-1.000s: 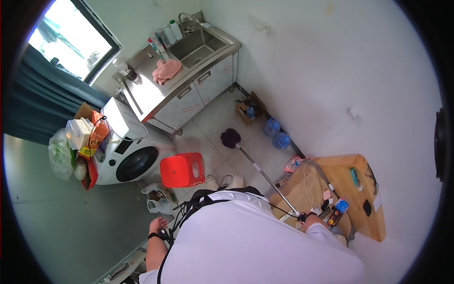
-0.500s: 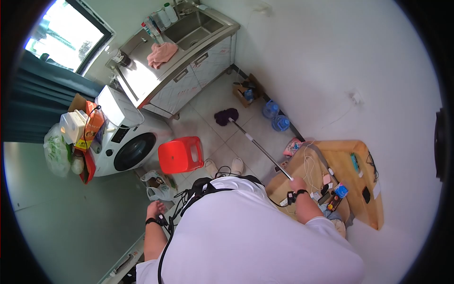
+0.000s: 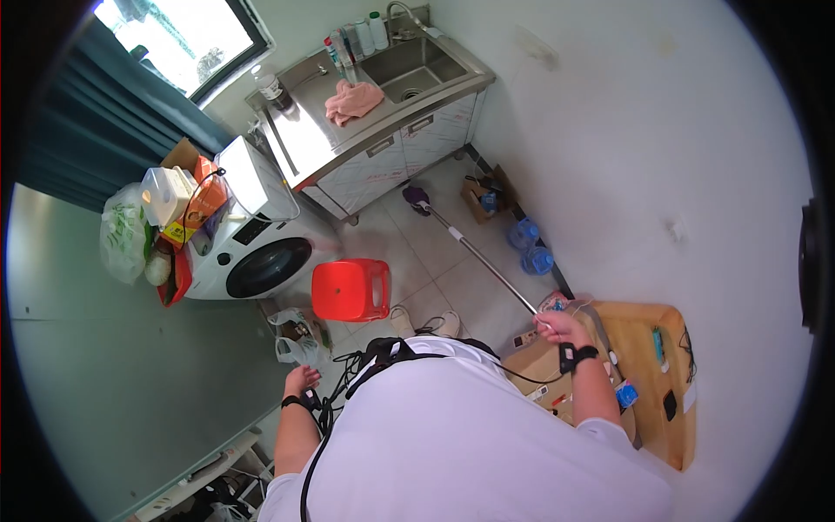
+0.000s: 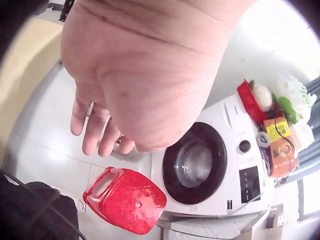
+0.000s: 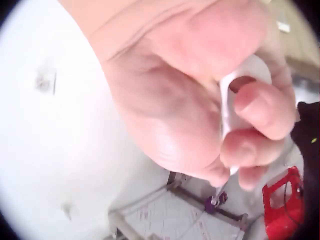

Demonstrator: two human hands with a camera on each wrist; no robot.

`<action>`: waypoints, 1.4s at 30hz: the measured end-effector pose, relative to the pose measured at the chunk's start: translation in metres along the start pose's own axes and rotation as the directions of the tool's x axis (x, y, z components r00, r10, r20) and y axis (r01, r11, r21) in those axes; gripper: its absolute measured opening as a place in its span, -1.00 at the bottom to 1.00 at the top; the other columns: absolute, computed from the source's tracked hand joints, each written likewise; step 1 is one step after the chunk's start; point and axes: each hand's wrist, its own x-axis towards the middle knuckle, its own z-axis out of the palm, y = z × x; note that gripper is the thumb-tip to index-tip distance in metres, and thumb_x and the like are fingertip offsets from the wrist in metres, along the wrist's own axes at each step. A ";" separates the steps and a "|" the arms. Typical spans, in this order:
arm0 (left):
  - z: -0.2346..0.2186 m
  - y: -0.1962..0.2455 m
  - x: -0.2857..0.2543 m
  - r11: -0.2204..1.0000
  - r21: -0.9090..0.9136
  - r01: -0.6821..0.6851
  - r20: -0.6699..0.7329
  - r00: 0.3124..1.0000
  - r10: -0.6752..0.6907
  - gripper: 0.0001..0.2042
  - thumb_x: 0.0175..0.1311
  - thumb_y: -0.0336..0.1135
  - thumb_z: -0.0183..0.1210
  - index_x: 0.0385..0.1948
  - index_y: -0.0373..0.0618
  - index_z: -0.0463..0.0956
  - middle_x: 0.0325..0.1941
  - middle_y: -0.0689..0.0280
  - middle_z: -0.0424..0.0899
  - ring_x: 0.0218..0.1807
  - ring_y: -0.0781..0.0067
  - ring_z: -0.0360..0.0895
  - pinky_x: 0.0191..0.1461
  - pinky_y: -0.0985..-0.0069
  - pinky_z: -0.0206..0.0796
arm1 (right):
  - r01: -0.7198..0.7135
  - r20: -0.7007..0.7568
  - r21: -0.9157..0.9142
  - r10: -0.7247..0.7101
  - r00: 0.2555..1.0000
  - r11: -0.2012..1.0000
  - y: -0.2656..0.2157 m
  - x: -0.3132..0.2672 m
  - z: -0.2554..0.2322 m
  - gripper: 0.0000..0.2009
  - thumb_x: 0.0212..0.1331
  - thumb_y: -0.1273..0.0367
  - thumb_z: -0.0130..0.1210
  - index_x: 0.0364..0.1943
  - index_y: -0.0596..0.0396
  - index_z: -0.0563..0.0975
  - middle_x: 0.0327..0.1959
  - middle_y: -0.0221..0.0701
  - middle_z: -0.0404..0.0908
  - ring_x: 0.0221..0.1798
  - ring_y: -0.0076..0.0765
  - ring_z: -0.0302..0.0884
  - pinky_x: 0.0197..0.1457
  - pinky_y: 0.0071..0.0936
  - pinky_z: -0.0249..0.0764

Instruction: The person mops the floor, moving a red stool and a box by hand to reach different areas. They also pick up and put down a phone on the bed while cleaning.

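Left hand (image 3: 301, 381) hangs at the person's side, holding nothing. In the left wrist view its fingers (image 4: 95, 131) are straight and loosely together, pointing down at the tiled floor (image 3: 409, 252). Just past the fingertips: red stool (image 4: 125, 200). Beyond the stool, further out from the fingers: white washing machine (image 4: 210, 170), round door facing the hand. On top of the machine, far side from the fingers: orange box (image 4: 281, 146) and a green-and-white bag (image 3: 122, 235) (contents too small to read).

Middle of the head view: red stool stands between the washing machine and the person's shoes (image 3: 426, 324). Steel sink counter (image 3: 348, 139) sits at the far wall, pink cloth (image 3: 352, 100) lying on it beside the basin.

Right hand (image 3: 564, 329) grips the top end of the mop handle (image 3: 483, 261). Right wrist view shows the fingers (image 5: 260, 115) curled tight around the white handle end (image 5: 240, 95), thumb side pressed on it. The handle runs away from the fingers, diagonally down to the floor. Purple mop head (image 3: 416, 197) rests on the tiles at the foot of the sink counter, well away from the gripping fingers (also visible small in the right wrist view, below the knuckles).

Right of the handle: two blue water jugs (image 3: 531, 248) against the wall. Just behind the right hand: wooden table (image 3: 644, 365) with cables and small gadgets.
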 end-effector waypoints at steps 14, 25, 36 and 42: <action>-0.007 -0.020 0.010 0.996 -0.015 0.092 -0.044 0.995 -0.093 -0.66 0.25 -0.25 -0.18 0.01 -0.19 0.23 -0.09 0.12 0.47 -0.23 0.22 0.52 -0.29 0.27 0.37 | -0.211 -0.436 -0.428 0.004 0.900 0.879 0.117 0.048 -0.001 -0.67 0.22 0.11 -0.19 -0.37 0.05 0.47 -0.66 -0.47 0.36 -0.67 -0.50 0.27 -0.65 -0.46 0.21; 0.028 0.046 0.016 0.996 0.053 -0.073 0.066 0.995 0.069 -0.69 0.20 -0.25 -0.12 -0.04 -0.14 0.26 -0.14 0.17 0.47 -0.26 0.25 0.50 -0.31 0.32 0.33 | 0.051 -0.389 -0.785 -0.555 0.736 0.617 0.093 0.018 0.022 -0.61 0.06 0.15 0.05 -0.59 0.28 0.50 -0.73 -0.23 0.44 -0.66 -0.30 0.40 -0.57 -0.32 0.27; 0.021 0.003 0.033 0.996 0.024 0.091 0.044 0.995 -0.092 -0.62 0.21 -0.31 -0.21 0.05 -0.24 0.17 -0.07 0.02 0.44 -0.34 0.16 0.54 -0.39 0.25 0.40 | 0.042 -0.301 -0.872 -0.601 0.740 0.488 0.113 0.025 -0.010 -0.66 0.10 0.17 -0.02 -0.40 0.23 0.50 -0.53 -0.17 0.52 -0.52 -0.22 0.47 -0.43 -0.30 0.36; 0.028 0.021 0.028 0.995 -0.013 0.099 0.060 0.993 -0.098 -0.61 0.22 -0.29 -0.22 0.08 -0.22 0.14 0.00 0.05 0.40 -0.29 0.14 0.53 -0.32 0.24 0.37 | -0.174 -0.410 -0.684 -0.176 0.895 0.709 0.217 0.028 -0.088 -0.69 0.03 0.13 0.05 -0.48 0.13 0.52 -0.55 -0.29 0.54 -0.53 -0.29 0.47 -0.46 -0.35 0.35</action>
